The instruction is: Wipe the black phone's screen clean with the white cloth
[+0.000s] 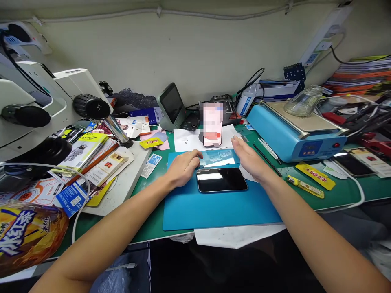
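A black phone (222,180) lies flat, screen up, on the blue mat (214,211). Behind it rests a clear, shiny sheet (218,158). My left hand (185,166) is at the sheet's left end, its fingers bent and the fingertips near the edge; whether they pinch it is not clear. At the sheet's right end is my right hand (249,158), with its fingers stretched out and close together, palm turned inward. Beyond the sheet stands an upright phone (212,126) with a lit, partly blurred screen.
A microscope (61,101) and piled booklets (82,150) fill the left. On the right are a blue heating machine (293,134) with a glass jar (304,101), a yellow cutter (304,187) and thin tools (269,149). A drink bottle (30,236) is at lower left.
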Demonstrator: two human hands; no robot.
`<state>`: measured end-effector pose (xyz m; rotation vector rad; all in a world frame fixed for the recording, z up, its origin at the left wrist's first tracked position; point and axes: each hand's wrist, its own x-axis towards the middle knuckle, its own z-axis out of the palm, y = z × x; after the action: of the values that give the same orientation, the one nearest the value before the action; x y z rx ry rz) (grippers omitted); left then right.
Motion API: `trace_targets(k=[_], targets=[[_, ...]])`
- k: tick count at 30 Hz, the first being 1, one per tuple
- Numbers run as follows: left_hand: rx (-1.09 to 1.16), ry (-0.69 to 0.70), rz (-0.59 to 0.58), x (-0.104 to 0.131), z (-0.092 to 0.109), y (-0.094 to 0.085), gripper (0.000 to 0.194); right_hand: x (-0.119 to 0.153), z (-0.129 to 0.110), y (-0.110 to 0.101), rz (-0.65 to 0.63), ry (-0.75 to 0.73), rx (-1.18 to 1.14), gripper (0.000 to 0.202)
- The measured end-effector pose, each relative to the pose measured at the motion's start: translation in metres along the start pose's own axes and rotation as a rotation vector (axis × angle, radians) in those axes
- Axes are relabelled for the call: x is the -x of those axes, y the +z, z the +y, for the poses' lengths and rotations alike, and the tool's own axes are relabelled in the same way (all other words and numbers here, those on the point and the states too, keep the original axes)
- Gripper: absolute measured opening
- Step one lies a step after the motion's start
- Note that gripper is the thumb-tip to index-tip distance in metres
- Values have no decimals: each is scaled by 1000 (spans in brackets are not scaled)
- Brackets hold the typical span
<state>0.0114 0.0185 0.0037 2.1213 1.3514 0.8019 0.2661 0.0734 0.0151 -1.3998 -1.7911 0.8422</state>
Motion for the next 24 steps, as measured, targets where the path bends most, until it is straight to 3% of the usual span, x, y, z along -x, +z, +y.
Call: trace_targets(k=[3, 7, 12, 18, 24], targets=[[10, 17, -26, 0, -1, 0, 38, 11, -4, -17, 40, 24, 127, 69], [10, 29, -58, 0, -2, 0, 40, 41, 8, -40, 66, -36, 430, 57], [6, 23, -63, -1, -4, 1, 43, 75, 30, -40, 33, -149, 571, 56], [-7, 41, -56, -1, -6, 3, 43, 73, 34, -32, 31, -308, 592, 41], [1, 43, -55, -1, -5, 3, 44, 67, 28, -34, 3, -292, 527, 31]])
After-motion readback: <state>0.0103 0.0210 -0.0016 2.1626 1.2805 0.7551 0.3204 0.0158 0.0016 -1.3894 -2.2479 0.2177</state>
